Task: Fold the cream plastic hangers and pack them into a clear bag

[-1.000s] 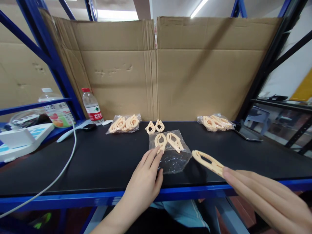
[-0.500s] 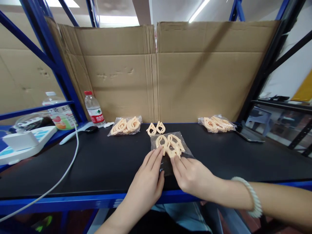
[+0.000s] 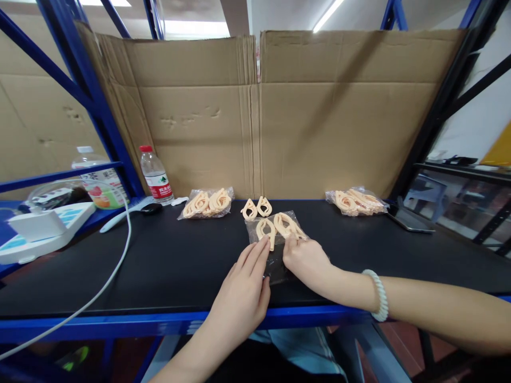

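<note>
A clear plastic bag (image 3: 279,271) lies flat in front of me on the black table, with cream teardrop-shaped plastic pieces in its far part. My left hand (image 3: 243,284) rests over the bag's left side, fingers stretched out and fingertips touching the left cream piece (image 3: 265,229). With curled fingers, my right hand (image 3: 307,258) is closed at the near end of the right cream pieces (image 3: 284,222), which overlap. Its fingertips are partly hidden. Just beyond the bag, two loose cream pieces (image 3: 256,208) lie side by side.
Filled bags of cream pieces lie at the back left (image 3: 206,203) and back right (image 3: 356,201). A red-capped bottle (image 3: 156,175) stands by the cardboard wall (image 3: 199,117). On the left are a power strip (image 3: 48,231) and a white cable (image 3: 125,250); a phone (image 3: 411,219) lies right.
My right hand has moved slightly away from me, carrying the near cream piece up against the right one in the bag. My left hand stays nearly in place.
</note>
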{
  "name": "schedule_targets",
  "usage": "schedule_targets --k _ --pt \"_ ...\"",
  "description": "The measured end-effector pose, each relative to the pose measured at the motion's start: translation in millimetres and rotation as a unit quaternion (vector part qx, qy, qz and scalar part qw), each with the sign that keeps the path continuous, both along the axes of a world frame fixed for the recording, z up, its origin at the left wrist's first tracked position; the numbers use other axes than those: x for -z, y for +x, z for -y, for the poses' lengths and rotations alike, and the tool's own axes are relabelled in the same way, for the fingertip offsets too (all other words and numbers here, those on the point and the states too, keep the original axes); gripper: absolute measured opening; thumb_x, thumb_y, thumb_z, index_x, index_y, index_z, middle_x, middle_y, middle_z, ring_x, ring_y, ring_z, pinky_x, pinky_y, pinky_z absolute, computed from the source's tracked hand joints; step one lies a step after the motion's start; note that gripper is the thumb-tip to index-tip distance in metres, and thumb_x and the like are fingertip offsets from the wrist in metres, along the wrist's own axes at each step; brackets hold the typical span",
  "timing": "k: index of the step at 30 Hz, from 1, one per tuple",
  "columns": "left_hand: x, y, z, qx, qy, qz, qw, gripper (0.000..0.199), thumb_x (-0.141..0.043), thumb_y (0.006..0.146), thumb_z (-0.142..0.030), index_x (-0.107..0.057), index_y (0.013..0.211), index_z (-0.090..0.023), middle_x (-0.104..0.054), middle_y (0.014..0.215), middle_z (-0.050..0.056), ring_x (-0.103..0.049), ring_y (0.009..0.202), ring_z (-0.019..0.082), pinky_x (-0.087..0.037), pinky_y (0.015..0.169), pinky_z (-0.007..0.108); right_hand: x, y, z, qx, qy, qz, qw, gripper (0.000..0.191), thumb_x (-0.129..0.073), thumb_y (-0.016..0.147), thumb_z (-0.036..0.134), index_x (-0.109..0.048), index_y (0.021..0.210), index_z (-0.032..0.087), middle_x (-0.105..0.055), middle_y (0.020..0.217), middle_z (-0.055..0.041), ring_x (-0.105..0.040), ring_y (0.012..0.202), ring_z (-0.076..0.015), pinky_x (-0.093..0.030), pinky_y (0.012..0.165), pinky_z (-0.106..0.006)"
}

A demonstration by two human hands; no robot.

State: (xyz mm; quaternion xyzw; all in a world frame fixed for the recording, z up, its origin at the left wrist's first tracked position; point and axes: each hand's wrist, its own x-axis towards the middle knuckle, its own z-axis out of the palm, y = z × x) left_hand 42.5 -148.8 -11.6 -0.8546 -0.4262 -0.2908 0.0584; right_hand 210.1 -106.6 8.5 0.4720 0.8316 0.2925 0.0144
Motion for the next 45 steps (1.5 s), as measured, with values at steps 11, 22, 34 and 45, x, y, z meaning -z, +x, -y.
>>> schedule_targets --k 11,22,34,45 --pt "-0.6 0.9 0.3 0.003 0.006 -0.014 1.000 0.057 -0.040 0.087 -0.012 -0.029 0.142 -0.017 -0.035 0.147 0.009 -0.034 0.133 0.026 -0.040 0.106 0.045 -62.1 37.5 -21.9 -0.203 0.049 -0.206 0.956 0.041 -0.039 0.097 0.031 -0.067 0.073 0.014 -0.066 0.068 -0.0061 -0.061 0.062 -0.0165 -0.039 0.057 -0.026" --pt "-1.1 -0.8 2.5 -0.013 -0.015 -0.035 0.999 0.056 -0.039 0.088 -0.013 -0.028 0.143 -0.018 -0.036 0.146 0.008 -0.036 0.132 0.026 -0.044 0.102 0.045 -24.2 11.5 -222.9 -0.223 -0.151 -0.100 0.958 0.051 -0.046 0.084 -0.002 -0.052 0.131 0.017 -0.051 0.134 -0.0098 -0.048 0.119 -0.0222 -0.041 0.094 -0.033" --pt "0.3 0.2 0.1 0.001 0.003 -0.023 1.000 0.055 -0.040 0.087 -0.012 -0.032 0.141 -0.018 -0.041 0.143 0.009 -0.039 0.129 0.026 -0.046 0.100 0.044 -12.0 88.3 -211.7 -0.117 -0.148 -0.111 0.976 0.026 -0.051 0.091 0.014 -0.064 0.113 0.013 -0.063 0.109 -0.0126 -0.059 0.098 -0.0203 -0.044 0.084 -0.027" --pt "-1.7 2.2 2.0 0.001 0.005 -0.021 1.000 0.051 -0.040 0.087 -0.012 -0.036 0.138 -0.015 -0.042 0.142 0.009 -0.040 0.128 0.025 -0.045 0.102 0.044 6.1 145.0 -73.4 -0.014 -0.009 -0.132 0.991 0.035 -0.049 0.092 0.039 -0.064 0.072 0.014 -0.062 0.079 -0.0076 -0.059 0.066 -0.0175 -0.034 0.053 -0.024"
